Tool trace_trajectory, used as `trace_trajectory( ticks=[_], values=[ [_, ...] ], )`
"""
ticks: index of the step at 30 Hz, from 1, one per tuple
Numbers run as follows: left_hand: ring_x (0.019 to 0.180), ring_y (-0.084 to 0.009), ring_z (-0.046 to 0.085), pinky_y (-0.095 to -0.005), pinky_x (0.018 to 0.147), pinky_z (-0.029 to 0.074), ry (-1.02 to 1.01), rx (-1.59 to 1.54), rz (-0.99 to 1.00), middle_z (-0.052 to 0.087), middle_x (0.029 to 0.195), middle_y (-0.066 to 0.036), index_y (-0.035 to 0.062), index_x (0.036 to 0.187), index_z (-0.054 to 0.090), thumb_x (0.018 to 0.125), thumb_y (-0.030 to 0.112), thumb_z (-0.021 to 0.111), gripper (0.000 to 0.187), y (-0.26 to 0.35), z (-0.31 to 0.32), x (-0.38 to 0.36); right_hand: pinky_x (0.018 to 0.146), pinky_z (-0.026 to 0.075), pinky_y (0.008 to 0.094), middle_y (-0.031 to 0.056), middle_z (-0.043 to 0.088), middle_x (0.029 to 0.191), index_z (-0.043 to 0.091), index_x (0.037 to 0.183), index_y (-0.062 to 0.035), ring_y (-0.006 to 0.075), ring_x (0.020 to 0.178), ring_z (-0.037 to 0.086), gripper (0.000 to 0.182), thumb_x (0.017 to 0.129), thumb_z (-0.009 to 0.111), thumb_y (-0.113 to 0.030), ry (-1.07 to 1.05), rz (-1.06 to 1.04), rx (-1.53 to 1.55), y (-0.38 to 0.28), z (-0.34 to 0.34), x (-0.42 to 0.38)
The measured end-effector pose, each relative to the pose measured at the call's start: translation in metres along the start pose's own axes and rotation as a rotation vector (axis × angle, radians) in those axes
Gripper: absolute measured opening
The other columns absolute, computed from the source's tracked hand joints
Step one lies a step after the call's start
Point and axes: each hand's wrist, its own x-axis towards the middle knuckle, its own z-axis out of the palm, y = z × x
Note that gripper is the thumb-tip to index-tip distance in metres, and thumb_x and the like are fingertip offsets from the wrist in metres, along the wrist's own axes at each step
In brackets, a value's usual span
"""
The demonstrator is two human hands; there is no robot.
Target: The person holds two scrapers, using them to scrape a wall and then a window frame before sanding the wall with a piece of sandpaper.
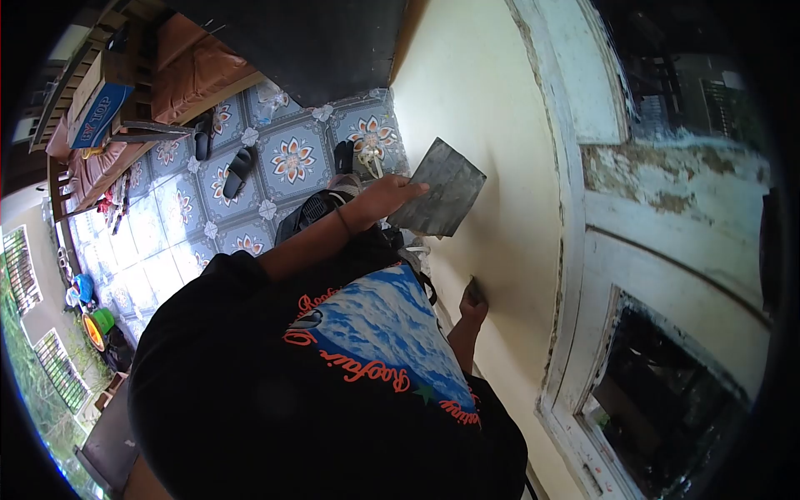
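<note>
My left hand [390,202] grips a square dark grey board [443,187] by its near edge, thumb laid over the top face. The board has paler grey smears and is tilted close to the cream wall [508,208]. Lower down, my right hand [473,305] is closed right at the wall's surface, with a small dark shape at its fingers; I cannot tell what it is.
A dark panel [333,50] stands beyond the patterned tile floor [287,162]. Black sandals [239,172] lie there. A cushioned wooden seat [196,75] and a cardboard box [100,104] are at left. On the right is a window frame [575,333] with peeling paint.
</note>
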Motion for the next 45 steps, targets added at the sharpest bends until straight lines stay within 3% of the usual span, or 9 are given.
trace_trajectory(
  ticks=[4, 10, 12, 15, 19, 22, 29, 34, 45],
  values=[
    [0.055, -0.006, 0.044, -0.0233, 0.051, 0.037, 0.079, -0.041, -0.022, 0.051, 0.061, -0.002, -0.0038, 0.071, 0.058, 0.08, 0.037, 0.053, 0.042, 0.008, -0.044, 0.02, 0.086, 0.042, 0.0387, 0.0167, 0.051, 0.11, 0.048, 0.108, 0.0022, 0.0299, 0.102, 0.049, 0.032, 0.077, 0.046, -0.007, -0.257, -0.037, 0.007, 0.039, 0.024, 0.058],
    [0.056, -0.005, 0.04, -0.0232, 0.053, 0.035, 0.218, -0.228, 0.11, 0.047, 0.059, 0.002, -0.0021, 0.07, 0.058, 0.082, 0.032, 0.052, 0.036, 0.025, -0.118, 0.038, 0.089, 0.04, 0.044, 0.0198, 0.049, 0.111, 0.047, 0.107, 0.0052, 0.0333, 0.103, 0.047, 0.028, 0.081, 0.039, -0.001, -0.107, 0.169, 0.105, 0.152, 0.227, 0.119],
    [0.062, -0.0052, 0.041, -0.0227, 0.059, 0.036, 0.312, -0.237, 0.15, 0.047, 0.062, 0.002, -0.0023, 0.082, 0.059, 0.084, 0.026, 0.049, 0.03, 0.043, -0.138, 0.034, 0.098, 0.03, 0.0371, 0.0172, 0.04, 0.122, 0.037, 0.117, 0.006, 0.0275, 0.114, 0.037, 0.038, 0.08, 0.031, 0.002, -0.412, -0.01, -0.316, 0.201, 0.322, 0.112],
    [0.098, -0.0179, 0.048, -0.0265, 0.088, 0.033, 0.357, 0.463, 0.422, 0.053, 0.105, -0.011, 0.0028, 0.109, 0.051, 0.086, 0.014, 0.04, 0.028, 0.029, -0.174, 0.026, 0.101, 0.026, 0.0379, 0.0197, 0.037, 0.123, 0.032, 0.119, 0.0085, 0.0278, 0.117, 0.033, 0.039, 0.08, 0.031, 0.001, -0.545, 0.321, 0.248, 0.248, 0.456, 0.118],
    [0.1, -0.0207, 0.047, -0.0272, 0.089, 0.032, 0.33, 0.3, 0.348, 0.051, 0.105, -0.012, 0.0068, 0.115, 0.048, 0.086, 0.011, 0.039, 0.031, 0.039, -0.176, 0.023, 0.094, 0.037, 0.0386, 0.0213, 0.044, 0.115, 0.035, 0.114, 0.0091, 0.031, 0.107, 0.045, 0.032, 0.084, 0.03, 0.001, -0.594, 0.47, 0.452, 0.255, 0.548, 0.086],
    [0.099, -0.0223, 0.048, -0.0275, 0.089, 0.033, 0.339, 0.196, 0.042, 0.052, 0.104, -0.013, 0.0063, 0.116, 0.047, 0.085, 0.009, 0.038, 0.032, 0.059, -0.15, 0.012, 0.094, 0.037, 0.0376, 0.0209, 0.043, 0.117, 0.033, 0.116, 0.0095, 0.0298, 0.109, 0.043, 0.034, 0.082, 0.032, 0.003, -0.647, 0.498, 0.511, 0.234, 0.519, 0.069],
    [0.095, -0.0253, 0.049, -0.0299, 0.084, 0.037, 0.142, 0.206, 0.264, 0.052, 0.102, -0.015, 0.0024, 0.117, 0.044, 0.084, 0.006, 0.038, 0.033, 0.054, -0.062, -0.017, 0.094, 0.037, 0.033, 0.0196, 0.039, 0.122, 0.029, 0.122, 0.0059, 0.0252, 0.11, 0.043, 0.05, 0.074, 0.043, 0.011, -0.761, 0.361, 0.419, 0.144, 0.305, 0.04],
    [0.075, -0.0098, 0.052, -0.023, 0.071, 0.039, 0.04, -0.207, 0.083, 0.059, 0.081, -0.007, -0.0065, 0.092, 0.056, 0.082, 0.033, 0.051, 0.041, -0.007, -0.023, 0.016, 0.098, 0.03, 0.0363, 0.0185, 0.035, 0.126, 0.028, 0.124, 0.0036, 0.0271, 0.114, 0.038, 0.057, 0.071, 0.047, 0.012, -0.722, 0.318, 0.447, 0.067, 0.108, 0.031],
    [0.071, -0.0098, 0.054, -0.0233, 0.068, 0.041, 0.132, -0.144, 0.104, 0.059, 0.076, -0.007, -0.0054, 0.085, 0.058, 0.082, 0.034, 0.05, 0.041, -0.004, -0.051, 0.003, 0.091, 0.038, 0.0402, 0.0192, 0.047, 0.114, 0.043, 0.113, 0.0068, 0.0299, 0.108, 0.045, 0.043, 0.072, 0.041, -0.005, 0.058, -0.097, -0.375, 0.0, -0.038, 0.001]
  ],
)
